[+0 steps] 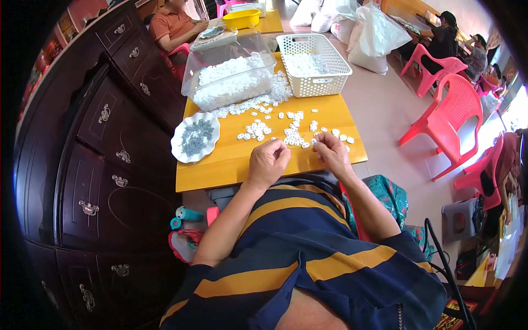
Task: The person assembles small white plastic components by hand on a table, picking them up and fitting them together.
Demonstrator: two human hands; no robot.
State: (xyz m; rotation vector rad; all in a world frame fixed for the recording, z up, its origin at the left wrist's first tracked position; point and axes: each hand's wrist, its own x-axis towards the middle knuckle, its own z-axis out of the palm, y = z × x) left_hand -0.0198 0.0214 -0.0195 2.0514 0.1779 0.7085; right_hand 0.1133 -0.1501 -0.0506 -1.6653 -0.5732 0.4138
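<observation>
Fingers [282,155] of the left hand [267,163] and right hand [334,155] curl inward near the bench's [231,165] front edge; whether they pinch anything, I cannot tell. Two-holed white pieces [291,133] lie just beyond. Scalloped plate [215,132] overlaps the left edge; clear bin [193,83] and perforated basket [322,86] crowd the far end. Sack [344,28] print is illegible.

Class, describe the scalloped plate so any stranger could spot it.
Find the yellow wooden table beside the dark cabinet. At the table's left edge, in front of the clear plastic bin, sits the white scalloped plate. Unlike the rectangular bin and white basket, it is roundish and holds small dark grey pieces.
</observation>
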